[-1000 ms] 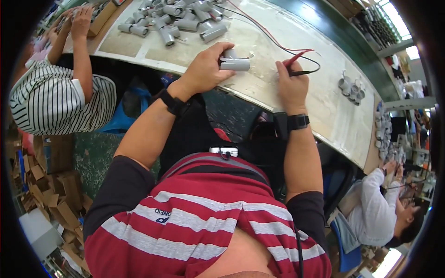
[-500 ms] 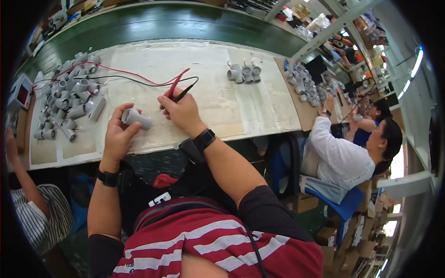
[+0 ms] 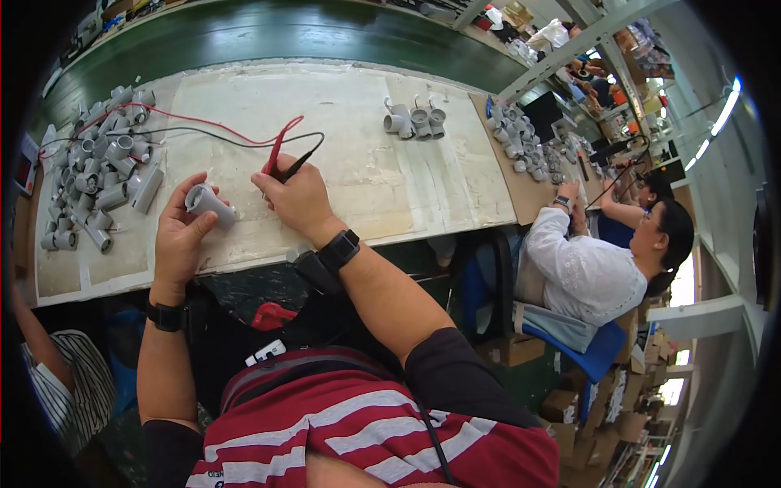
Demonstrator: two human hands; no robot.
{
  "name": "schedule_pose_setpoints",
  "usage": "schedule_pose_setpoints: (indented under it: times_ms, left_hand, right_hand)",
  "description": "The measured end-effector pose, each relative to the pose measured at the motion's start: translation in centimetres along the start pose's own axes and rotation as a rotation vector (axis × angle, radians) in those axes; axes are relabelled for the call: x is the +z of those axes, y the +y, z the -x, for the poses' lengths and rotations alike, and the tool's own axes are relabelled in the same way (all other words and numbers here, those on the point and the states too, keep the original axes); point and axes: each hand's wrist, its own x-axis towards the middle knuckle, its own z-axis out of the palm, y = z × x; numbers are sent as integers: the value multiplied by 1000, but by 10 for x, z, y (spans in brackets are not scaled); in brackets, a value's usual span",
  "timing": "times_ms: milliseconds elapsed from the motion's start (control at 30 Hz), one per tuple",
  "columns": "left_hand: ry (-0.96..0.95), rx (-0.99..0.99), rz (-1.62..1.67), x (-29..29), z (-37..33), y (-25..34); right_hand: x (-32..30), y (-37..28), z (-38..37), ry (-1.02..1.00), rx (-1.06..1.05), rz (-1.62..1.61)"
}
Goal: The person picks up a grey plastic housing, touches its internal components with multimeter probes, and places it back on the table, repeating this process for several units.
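My left hand (image 3: 179,244) is closed round a short grey plastic cylinder (image 3: 215,208), thumb on its near side. The cylinder is tilted, with its open end turned up and to the left. In my right hand (image 3: 299,203) are a red test probe (image 3: 277,153) and a black test probe (image 3: 303,161), gripped like pens. Their tips point down toward the table, a short way right of the cylinder and apart from it. A red lead and a black lead run left from the probes across a heap of similar grey parts (image 3: 111,195).
The pale worktop (image 3: 325,106) carries several more grey parts (image 3: 420,122) with hooked tops at its far right. A boxy meter (image 3: 27,167) stands at the left edge. Beyond lies a green conveyor belt (image 3: 268,32). Co-workers sit at right (image 3: 582,256) and left (image 3: 69,382).
My left hand has tipped the grey cylinder so its open end faces more upward. The right hand still holds both probes. The whole view has shifted slightly.
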Motion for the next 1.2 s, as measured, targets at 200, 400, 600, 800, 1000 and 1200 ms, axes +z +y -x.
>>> schedule_pose_setpoints:
  times_ms: [200,400,600,800,1000,1200]
  left_hand:
    - [41,50,-191,-8,-4,-4]
    - [57,48,-40,-1,-3,-5]
    - [-29,19,-19,-7,0,-4]
    - [-49,-1,67,-10,-3,-5]
    - [-51,10,108,-8,-2,-5]
    - [-54,8,100,-8,-4,-6]
  right_hand:
    - [4,-4,3,37,-132,240]
    - [15,-20,13,0,119,-160]
    - [27,-23,16,-19,135,-281]
    - [37,-19,10,-31,107,-232]
    - [41,-18,12,-21,55,-154]
    - [45,-10,9,-3,-54,-40]
